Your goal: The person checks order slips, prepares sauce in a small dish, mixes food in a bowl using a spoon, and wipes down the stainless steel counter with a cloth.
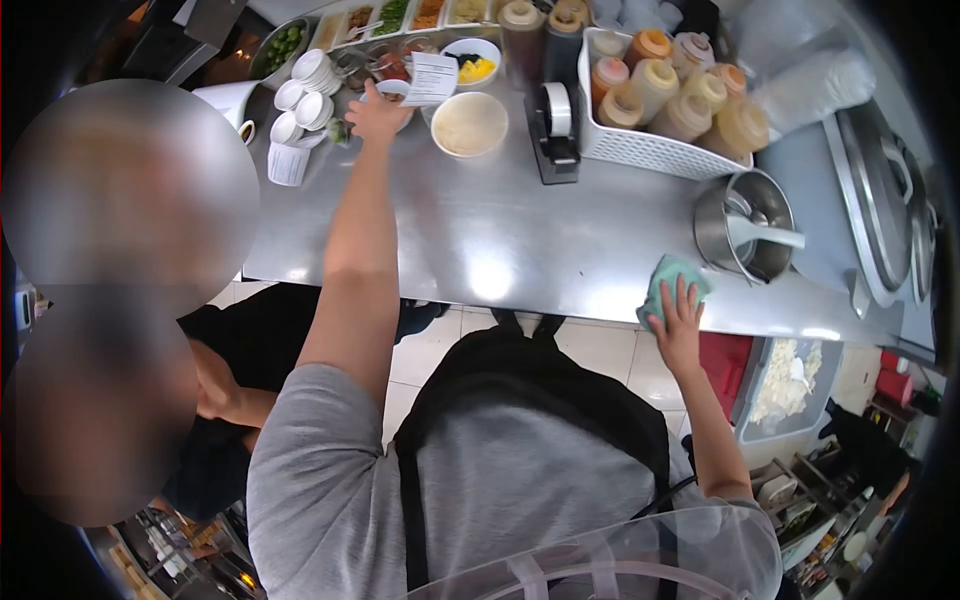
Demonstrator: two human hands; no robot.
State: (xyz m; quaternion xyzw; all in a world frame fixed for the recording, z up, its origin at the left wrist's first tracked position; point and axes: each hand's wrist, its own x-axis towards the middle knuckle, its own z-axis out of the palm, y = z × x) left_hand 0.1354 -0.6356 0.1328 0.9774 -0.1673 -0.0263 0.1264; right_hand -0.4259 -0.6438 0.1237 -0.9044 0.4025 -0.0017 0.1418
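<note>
My left hand (pixel 376 116) reaches to the back of the steel counter (pixel 450 220), at the near edge of a bowl (pixel 402 92); its fingers are apart and nothing shows in them. Over that bowl lies a white paper slip (pixel 433 79). Just to the right sits a pale round bowl (pixel 470 125), with a bowl of yellow and black food (pixel 474 63) behind it. My right hand (pixel 680 315) rests on a green cloth (pixel 672 284) at the counter's front edge, fingers spread over it.
Stacked white cups (pixel 312 72) stand at the left. A tape dispenser (pixel 556 130) and a white basket of sauce bottles (pixel 640 150) stand at the back right, a steel pot (pixel 715 225) nearer. Another person (pixel 240 400) is close at the left.
</note>
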